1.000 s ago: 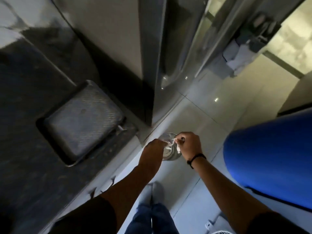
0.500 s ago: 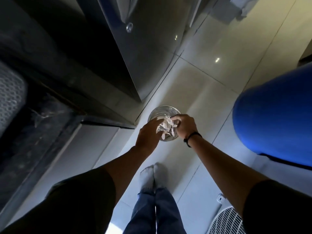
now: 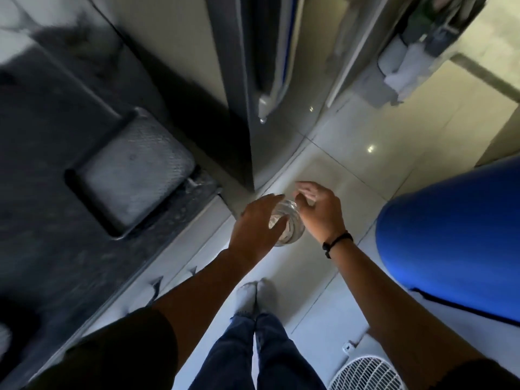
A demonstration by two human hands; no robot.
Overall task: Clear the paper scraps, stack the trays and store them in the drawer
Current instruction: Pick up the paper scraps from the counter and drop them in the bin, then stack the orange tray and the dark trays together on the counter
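A small round bin (image 3: 289, 232) with a clear liner stands on the tiled floor below both hands; pale paper scraps show faintly inside it. My left hand (image 3: 257, 223) hovers over its left rim, fingers spread, holding nothing. My right hand (image 3: 318, 209), with a black band at the wrist, is above its right rim, fingers apart and empty. A grey textured tray (image 3: 132, 170) lies on the dark countertop (image 3: 56, 249) at the left.
A steel fridge (image 3: 281, 80) rises just behind the bin. A large blue drum (image 3: 455, 243) stands to the right. A white fan grille (image 3: 368, 372) lies on the floor at lower right. White drawer fronts (image 3: 180, 266) run under the counter edge.
Half a second ago both hands pressed a wad of paper scraps over the bin. Now the hands are apart and empty, and the view has swung back to show the tray on the counter.
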